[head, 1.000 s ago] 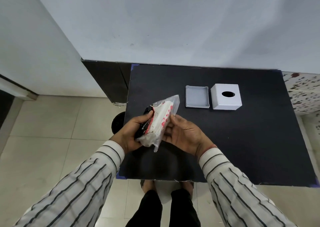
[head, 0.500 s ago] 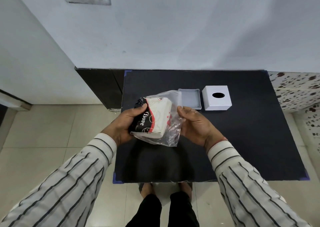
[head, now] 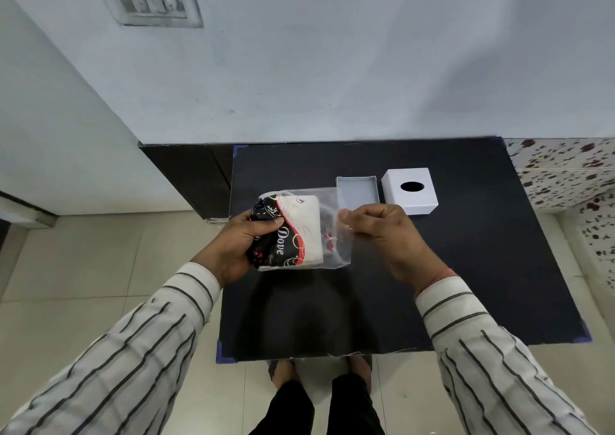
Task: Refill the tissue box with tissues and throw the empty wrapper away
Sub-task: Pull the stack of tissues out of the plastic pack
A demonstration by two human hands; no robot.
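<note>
Over tabletop [head: 466, 268]: left hand [head: 239, 245] grips pack [head: 293, 231] steady.
Right hand [head: 382, 231]: pinches wrapper [head: 336, 225] edge, to open it.
Box [head: 411, 190], tray [head: 357, 191]: apart, awaiting tissues.

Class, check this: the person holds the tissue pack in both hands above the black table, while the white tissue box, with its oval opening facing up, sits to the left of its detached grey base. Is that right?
Not quite. The head view shows the white tissue box to the right of the grey base, not the left. The rest holds: the left hand and right hand hold the tissue pack above the black table, and the box's oval opening faces up.
</note>
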